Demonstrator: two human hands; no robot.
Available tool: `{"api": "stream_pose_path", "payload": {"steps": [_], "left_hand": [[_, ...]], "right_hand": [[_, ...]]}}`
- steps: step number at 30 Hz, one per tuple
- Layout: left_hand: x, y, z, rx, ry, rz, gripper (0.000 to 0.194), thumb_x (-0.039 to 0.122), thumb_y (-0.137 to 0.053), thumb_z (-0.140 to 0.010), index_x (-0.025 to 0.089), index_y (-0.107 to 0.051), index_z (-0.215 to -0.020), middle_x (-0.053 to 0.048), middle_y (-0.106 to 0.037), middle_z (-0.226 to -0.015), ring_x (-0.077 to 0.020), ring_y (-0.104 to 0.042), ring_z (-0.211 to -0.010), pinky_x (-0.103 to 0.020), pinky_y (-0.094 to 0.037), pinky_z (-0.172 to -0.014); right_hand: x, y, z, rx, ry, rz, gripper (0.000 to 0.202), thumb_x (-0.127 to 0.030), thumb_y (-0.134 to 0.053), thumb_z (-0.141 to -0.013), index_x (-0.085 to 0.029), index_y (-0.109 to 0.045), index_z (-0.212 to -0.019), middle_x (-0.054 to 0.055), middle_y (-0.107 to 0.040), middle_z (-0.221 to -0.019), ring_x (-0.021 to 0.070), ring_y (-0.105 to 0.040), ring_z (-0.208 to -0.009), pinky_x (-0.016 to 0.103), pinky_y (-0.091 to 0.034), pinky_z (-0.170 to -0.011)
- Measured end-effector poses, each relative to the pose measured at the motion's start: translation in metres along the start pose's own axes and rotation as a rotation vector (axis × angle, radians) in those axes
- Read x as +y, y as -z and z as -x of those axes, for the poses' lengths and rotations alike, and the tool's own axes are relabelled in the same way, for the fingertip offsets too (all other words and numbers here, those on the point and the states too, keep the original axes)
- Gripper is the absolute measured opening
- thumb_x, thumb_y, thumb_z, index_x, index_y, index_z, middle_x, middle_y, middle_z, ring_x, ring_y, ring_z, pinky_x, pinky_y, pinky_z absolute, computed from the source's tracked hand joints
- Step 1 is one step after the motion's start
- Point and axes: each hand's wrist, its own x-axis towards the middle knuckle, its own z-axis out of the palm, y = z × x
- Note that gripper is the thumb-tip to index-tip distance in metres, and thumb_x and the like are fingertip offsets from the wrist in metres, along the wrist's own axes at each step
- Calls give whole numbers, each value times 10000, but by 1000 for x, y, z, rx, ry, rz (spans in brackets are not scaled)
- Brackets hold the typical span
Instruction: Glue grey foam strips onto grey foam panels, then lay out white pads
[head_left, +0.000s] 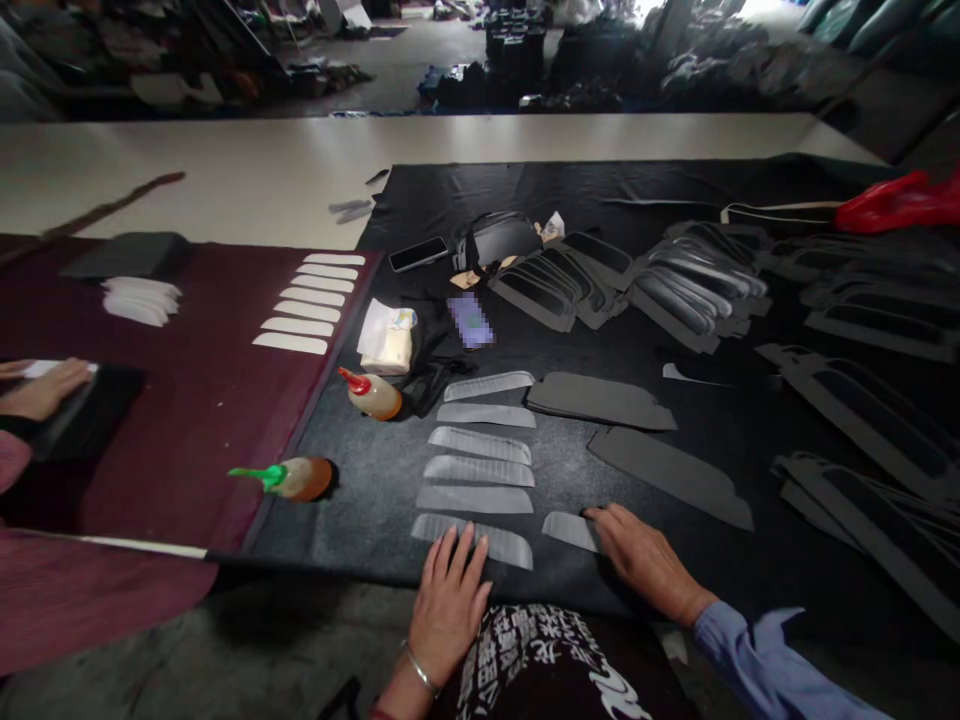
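Observation:
My left hand (456,585) lies flat, its fingertips resting on a thin grey curved strip (510,547), the nearest in a column of several such strips. Just right of that column is a separate grey strip (566,530). My right hand (649,560) has its fingers together over that strip's right end, hiding it. Farther up the column is another pale grey strip (480,470). Beyond my right hand lie a dark grey shaped panel (675,475) and a stack of similar panels (600,400).
A green-nozzled bottle (304,478) lies left, near a red-capped bottle (375,395) and a tissue pack (388,345). A phone (418,254) lies farther back. Dark panels (697,285) are piled right. At far left, another person's hand (56,388) works beside white strips (307,310).

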Motion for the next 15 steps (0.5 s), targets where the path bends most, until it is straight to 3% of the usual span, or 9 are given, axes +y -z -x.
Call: {"api": "stream_pose_path", "payload": {"steps": [9,15], "left_hand": [[-4,-8,4,54,13,14,514,304,-515,-805,178,-428,-1296,-89,-528,-1284,-255,-428,-1207,-402,-360,-983],[-11,-33,9,184,-7,91,710,252,-507,-798,223,-160,-1417,-101,-605,-1159,-258,-523,-1089,-410,-434,-884]], "right_hand": [[-15,-4,-10,155,84,175,264,-183,-365,-906,-158,-588,-1045,95,-598,-886,205,-522,-804,335,-437,-715],[-13,15,-3,199,-53,159,247,-159,-364,-904,-174,-586,-1010,88,-599,-919,193,-519,-830,320,-426,-730]]}}
